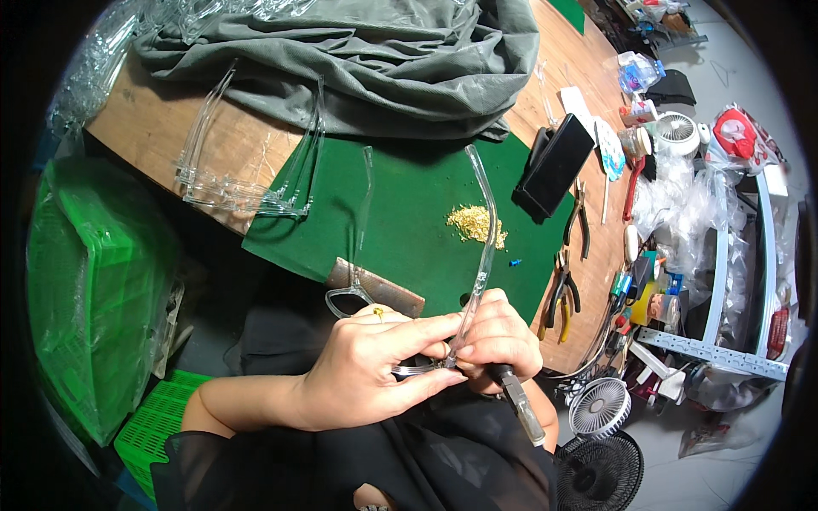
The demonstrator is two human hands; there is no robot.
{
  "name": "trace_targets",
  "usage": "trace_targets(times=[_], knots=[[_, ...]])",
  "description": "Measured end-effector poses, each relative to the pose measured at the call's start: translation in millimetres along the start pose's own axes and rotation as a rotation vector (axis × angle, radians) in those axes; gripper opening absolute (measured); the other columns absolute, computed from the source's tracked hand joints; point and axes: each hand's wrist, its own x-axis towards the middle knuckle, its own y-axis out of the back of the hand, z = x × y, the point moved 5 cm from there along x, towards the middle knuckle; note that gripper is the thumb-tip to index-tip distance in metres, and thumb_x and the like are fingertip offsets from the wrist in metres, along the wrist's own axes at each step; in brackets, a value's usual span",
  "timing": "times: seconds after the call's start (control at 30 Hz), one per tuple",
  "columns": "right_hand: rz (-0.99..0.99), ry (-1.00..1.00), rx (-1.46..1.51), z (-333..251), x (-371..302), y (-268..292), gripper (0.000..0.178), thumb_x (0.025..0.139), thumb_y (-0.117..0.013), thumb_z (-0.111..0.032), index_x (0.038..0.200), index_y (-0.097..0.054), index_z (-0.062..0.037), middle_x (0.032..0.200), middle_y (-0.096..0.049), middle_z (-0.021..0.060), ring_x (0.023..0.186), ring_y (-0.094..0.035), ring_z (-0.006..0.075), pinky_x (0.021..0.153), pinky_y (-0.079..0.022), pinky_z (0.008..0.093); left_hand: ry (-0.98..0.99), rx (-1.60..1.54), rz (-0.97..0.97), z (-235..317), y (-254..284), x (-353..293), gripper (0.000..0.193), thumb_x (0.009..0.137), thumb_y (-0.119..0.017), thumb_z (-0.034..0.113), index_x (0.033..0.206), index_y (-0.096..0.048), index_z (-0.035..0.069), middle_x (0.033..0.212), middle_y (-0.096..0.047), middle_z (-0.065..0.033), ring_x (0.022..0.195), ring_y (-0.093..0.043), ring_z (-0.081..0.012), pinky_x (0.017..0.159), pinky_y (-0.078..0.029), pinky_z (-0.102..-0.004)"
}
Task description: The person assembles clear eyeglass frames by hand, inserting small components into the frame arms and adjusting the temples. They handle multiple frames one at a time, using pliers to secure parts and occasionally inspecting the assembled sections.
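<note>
- the left hand (366, 362), in the near middle, is closed in a pinch on the clear glasses (486, 255), thumb and fingers near the hinge at the right end.
- the right hand (501, 336) is curled shut around a tool (516, 400), whose metal end points to the near right; its thumb and fingers also meet the glasses at the foot of the right temple.
- the glasses are held at the near edge of the green mat (409, 187), both temples pointing far; the left rim shows beside a brown pad (396, 295).
- on the mat, just right of the right temple, lies a heap of gold bits (473, 223), with a blue bit (515, 263) near it.
- a black phone (555, 170) leans at the mat's far right; the far pliers (583, 230) and the near pliers (573, 294) lie to the right.
- clear frames (245, 196) are stacked to the far left, partly on the mat, partly on the wooden table (141, 128).
- a grey cloth (366, 72) lies bunched along the far side.
- a green crate (98, 281) stands left; a white fan (599, 407) and a black fan (601, 473) are near right.
</note>
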Motion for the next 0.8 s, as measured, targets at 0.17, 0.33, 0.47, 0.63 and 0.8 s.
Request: trace_targets(times=[0.17,0.33,0.47,0.63,0.8], knots=[[0.006,-0.037,0.052,5.1,0.6,-2.2,0.015,0.071,-0.071,-0.009,0.079,-0.060,-0.0042,0.071,-0.059,0.0044,0.063,-0.056,0.0189,0.064,-0.045,0.0331,-0.002,-0.007,-0.014,-3.4,1.7,0.9,0.050,0.062,-0.078,0.008,0.106,-0.058,-0.005,0.077,-0.067,-0.0081,0.067,-0.063,-0.0168,0.060,-0.043,-0.0250],[-0.020,-0.081,0.079,5.5,2.3,-3.1,0.016,0.072,-0.072,-0.011,0.080,-0.060,-0.0042,0.072,-0.059,0.0042,0.064,-0.056,0.0193,0.063,-0.044,0.0330,-0.014,-0.023,-0.010,-5.3,2.8,0.3,0.050,0.062,-0.078,0.008,0.106,-0.058,-0.005,0.077,-0.066,-0.0080,0.067,-0.063,-0.0170,0.060,-0.043,-0.0248],[-0.045,-0.090,0.096,6.3,1.3,-3.3,0.017,0.073,-0.071,-0.012,0.081,-0.059,-0.0044,0.072,-0.059,0.0040,0.064,-0.055,0.0195,0.063,-0.043,0.0331,-0.020,-0.024,-0.011,-4.8,2.3,-0.5,0.050,0.062,-0.078,0.007,0.106,-0.058,-0.005,0.076,-0.066,-0.0077,0.067,-0.063,-0.0171,0.059,-0.043,-0.0250],[-0.049,-0.090,0.090,4.2,0.1,-3.4,0.018,0.074,-0.071,-0.013,0.082,-0.058,-0.0049,0.073,-0.059,0.0041,0.065,-0.055,0.0195,0.063,-0.044,0.0333,-0.018,-0.027,-0.021,-6.0,0.3,-2.9,0.050,0.062,-0.078,0.006,0.106,-0.058,-0.005,0.076,-0.067,-0.0077,0.066,-0.063,-0.0162,0.059,-0.042,-0.0246],[-0.061,-0.086,0.086,2.0,-2.0,-2.3,0.020,0.077,-0.068,-0.018,0.086,-0.057,-0.0043,0.077,-0.060,0.0058,0.068,-0.057,0.0207,0.067,-0.045,0.0356,-0.008,-0.040,-0.032,-2.8,1.1,-2.1,0.048,0.062,-0.077,0.005,0.106,-0.059,-0.005,0.076,-0.067,-0.0073,0.066,-0.063,-0.0145,0.060,-0.041,-0.0236]])
